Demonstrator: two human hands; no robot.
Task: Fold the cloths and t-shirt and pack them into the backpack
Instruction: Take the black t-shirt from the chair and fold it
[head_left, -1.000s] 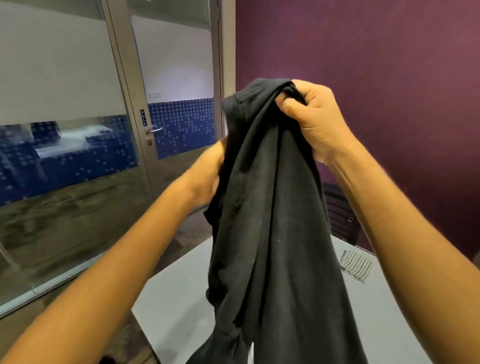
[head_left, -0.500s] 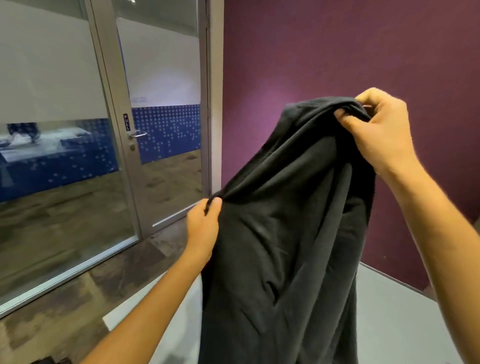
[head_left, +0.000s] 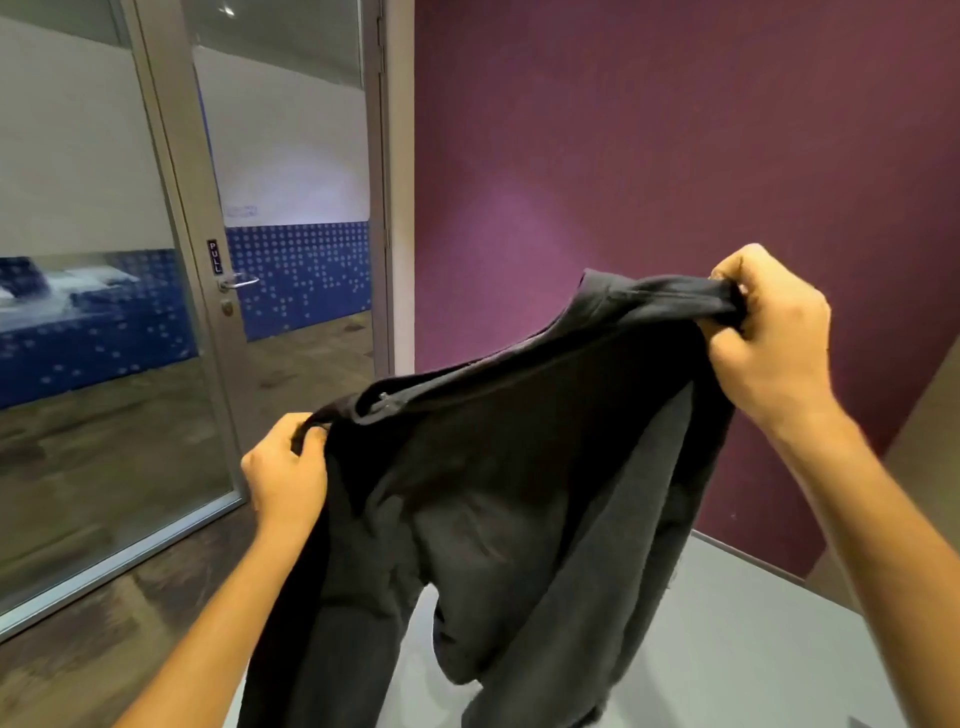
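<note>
At far left a glass door (head_left: 249, 291) with a lever handle stands against the floor. Near it, the left hand (head_left: 285, 467) is clenched on one corner of the dark t-shirt (head_left: 519, 467), fingers curled round a bunched edge. The garment hangs in the air between both hands, above the grey worktop (head_left: 727, 649), its lower part trailing down toward the near edge of view. At right, the right hand (head_left: 769, 338) grasps the opposite corner, held higher than the left, in front of the purple wall (head_left: 623, 156). Compared with a second ago, the hands have moved well apart: the t-shirt, then gathered in one bunch with both hands close together, is now stretched out along its upper edge. Judgement: the garment is being opened flat as preparation for folding; no fold is made yet, and the backpack is not in view.
</note>
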